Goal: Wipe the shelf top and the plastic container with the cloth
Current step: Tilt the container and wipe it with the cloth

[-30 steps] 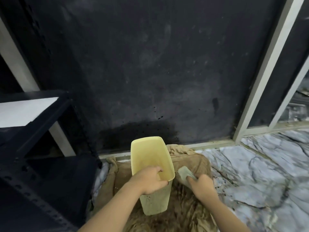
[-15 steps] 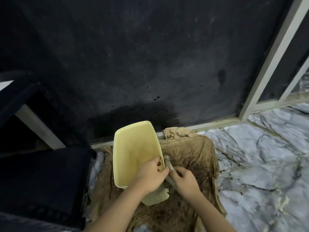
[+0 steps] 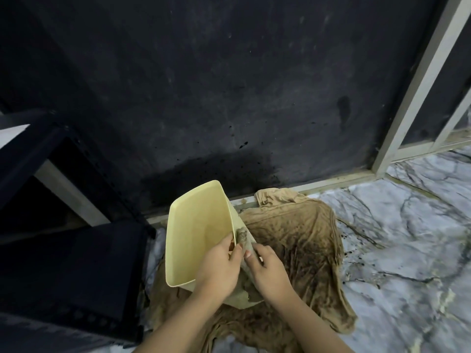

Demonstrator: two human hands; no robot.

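Observation:
A tall pale yellow plastic container is held tilted above a brown cloth on the floor, its open mouth facing me. My left hand grips its near right rim. My right hand presses a small grey-green wiping cloth against the container's outer right wall, just beside my left hand. The black metal shelf stands at the left; a pale strip of its upper board shows at the left edge.
A stained brown cloth lies spread on the marble floor under the container. A dark wall rises behind, with a pale metal frame at the right. Dirt specks dot the floor near the cloth.
The container has tilted and shifted left in view. My right hand has brought the wiping cloth from beside the container up against its right wall, close to my left hand.

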